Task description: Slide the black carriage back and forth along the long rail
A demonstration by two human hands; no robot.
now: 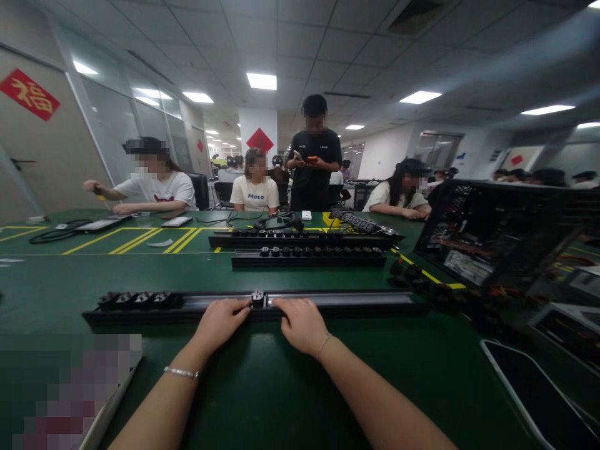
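A long black rail [347, 303] lies crosswise on the green table before me. A small black socket module [257, 299] with light metal parts sits in its channel near the middle. My left hand [222, 322] is closed at the module's left side, its index finger and thumb against it. Just right of the module, my right hand [302, 322] rests over the rail with its index finger stretched along the channel. Its thumb is apart, and nothing shows in its grasp. Several similar modules [135, 300] stand at the rail's left end.
Two more rails with modules [309, 257] lie farther back. An open computer case [497, 231] stands at right, near dark loose parts [407, 272]. A phone [539, 390] lies at front right. People sit across the table; a person in black [316, 162] stands behind.
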